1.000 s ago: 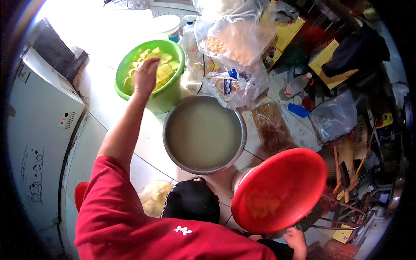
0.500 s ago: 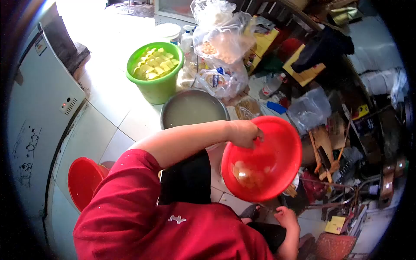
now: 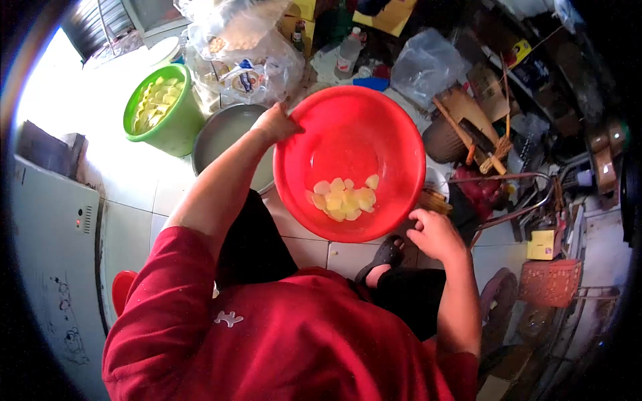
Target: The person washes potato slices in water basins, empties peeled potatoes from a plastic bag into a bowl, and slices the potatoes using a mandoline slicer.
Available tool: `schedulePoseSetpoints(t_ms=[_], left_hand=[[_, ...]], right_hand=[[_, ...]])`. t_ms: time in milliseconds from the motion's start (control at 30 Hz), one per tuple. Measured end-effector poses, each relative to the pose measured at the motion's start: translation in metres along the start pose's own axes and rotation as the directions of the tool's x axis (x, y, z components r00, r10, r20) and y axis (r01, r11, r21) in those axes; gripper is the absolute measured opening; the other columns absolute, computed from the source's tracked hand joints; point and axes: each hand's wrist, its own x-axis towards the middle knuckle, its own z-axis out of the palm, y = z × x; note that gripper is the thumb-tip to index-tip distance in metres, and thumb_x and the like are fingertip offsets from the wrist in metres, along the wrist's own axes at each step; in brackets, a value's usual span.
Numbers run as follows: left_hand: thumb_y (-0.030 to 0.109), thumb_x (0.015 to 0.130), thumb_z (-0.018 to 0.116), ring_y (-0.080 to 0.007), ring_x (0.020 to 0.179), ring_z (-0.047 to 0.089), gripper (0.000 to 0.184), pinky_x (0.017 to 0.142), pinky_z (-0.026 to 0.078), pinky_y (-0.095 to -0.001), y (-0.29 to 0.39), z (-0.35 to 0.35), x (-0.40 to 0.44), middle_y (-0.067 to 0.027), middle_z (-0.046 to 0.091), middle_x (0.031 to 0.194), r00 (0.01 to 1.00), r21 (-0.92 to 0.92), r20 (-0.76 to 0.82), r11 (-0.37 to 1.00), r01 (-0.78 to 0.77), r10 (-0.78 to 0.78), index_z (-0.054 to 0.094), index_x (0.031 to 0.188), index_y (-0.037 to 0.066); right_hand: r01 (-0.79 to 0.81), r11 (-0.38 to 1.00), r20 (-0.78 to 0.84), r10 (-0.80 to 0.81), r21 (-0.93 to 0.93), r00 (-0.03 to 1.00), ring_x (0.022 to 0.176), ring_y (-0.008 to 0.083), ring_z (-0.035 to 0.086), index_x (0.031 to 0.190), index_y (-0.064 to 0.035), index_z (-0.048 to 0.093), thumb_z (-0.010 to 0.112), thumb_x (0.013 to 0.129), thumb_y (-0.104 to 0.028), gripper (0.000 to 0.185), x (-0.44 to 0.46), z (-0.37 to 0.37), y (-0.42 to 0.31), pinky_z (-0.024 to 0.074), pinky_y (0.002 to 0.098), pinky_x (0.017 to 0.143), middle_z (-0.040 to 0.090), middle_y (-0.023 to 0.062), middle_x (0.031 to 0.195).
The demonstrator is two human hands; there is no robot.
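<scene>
A red plastic basin [image 3: 384, 144] is held up in front of me, tilted toward my body. Pale yellow slices [image 3: 344, 199], which look like potato, lie clustered in its lower part. My left hand [image 3: 275, 125] grips the rim at the basin's upper left, its fingers partly hidden behind the edge. Close by the lower right rim is my right hand [image 3: 438, 234], fingers apart and slightly curled; I cannot tell whether it touches the basin. Left of the basin stands a grey tub [image 3: 202, 137] of cloudy water, partly covered by my left forearm.
A green bucket [image 3: 175, 127] full of yellow slices stands at the left beyond the tub. Plastic bags [image 3: 261, 70] and a bottle [image 3: 347, 53] are behind. A metal frame [image 3: 535, 204] and clutter line the right. Another red basin [image 3: 122, 291] sits at lower left.
The basin has turned more toward me, showing the slices inside. My left hand now holds its left rim, and my right hand has come up near the lower right rim. The view has shifted right.
</scene>
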Motion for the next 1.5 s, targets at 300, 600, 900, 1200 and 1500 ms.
schedulePoseSetpoints(t_ms=[300,600,900,1200,1500], left_hand=[[0.003,0.074,0.066,-0.0175,0.053,0.063,0.031,0.046,0.05,-0.0306,-0.033,0.017,0.008,-0.0083,0.065,0.068,0.915,-0.577,0.4,0.761,0.294,-0.051,0.067,0.106,0.003],[0.002,0.078,0.063,-0.0211,0.069,0.068,0.035,0.059,0.056,-0.032,-0.016,-0.014,-0.056,-0.0123,0.069,0.085,0.941,-0.801,0.156,0.519,0.298,-0.299,0.063,0.113,-0.002],[0.009,0.081,0.062,-0.0289,0.086,0.067,0.03,0.079,0.056,-0.0393,-0.024,-0.025,-0.139,-0.0194,0.067,0.102,0.914,-0.891,-0.002,0.416,0.184,-0.407,0.062,0.106,-0.007],[0.009,0.078,0.061,-0.0225,0.087,0.065,0.028,0.073,0.055,-0.0333,-0.04,-0.029,-0.128,-0.0114,0.065,0.096,0.912,-0.987,-0.096,0.154,-0.037,-0.399,0.058,0.104,0.0],[0.012,0.073,0.068,-0.0175,0.072,0.065,0.028,0.064,0.052,-0.0288,-0.061,-0.03,-0.117,-0.0058,0.066,0.085,0.914,-0.993,-0.069,0.113,-0.026,-0.401,0.062,0.099,0.005]], right_hand=[[0.119,0.97,-0.164,-0.085,0.213,0.983,0.08,0.0325,0.064,0.107,-0.0013,0.06,0.069,0.078,-0.013,0.033,0.048,0.007,0.015,0.0513,0.0411,0.072,0.064,0.018,0.087],[0.348,0.803,-0.508,-0.066,0.484,0.859,0.069,0.0147,0.065,0.102,-0.0026,0.064,0.065,0.087,-0.01,0.017,0.097,-0.008,0.054,0.0513,0.0284,0.065,0.069,0.0085,0.079],[0.306,0.893,-0.36,-0.181,0.329,0.915,0.07,0.0232,0.066,0.1,-0.0027,0.063,0.065,0.084,-0.016,0.021,0.095,0.007,0.079,0.052,0.0331,0.067,0.068,0.0133,0.077],[0.244,0.957,-0.09,-0.232,0.155,0.968,0.078,0.0288,0.067,0.106,-0.0036,0.063,0.067,0.081,-0.021,0.031,0.075,0.029,0.057,0.0521,0.0388,0.072,0.069,0.0157,0.086],[0.197,0.98,0.066,-0.194,-0.032,0.979,0.079,0.0308,0.067,0.105,-0.0046,0.063,0.066,0.079,-0.025,0.033,0.09,0.04,0.049,0.052,0.0408,0.073,0.069,0.0144,0.084]])
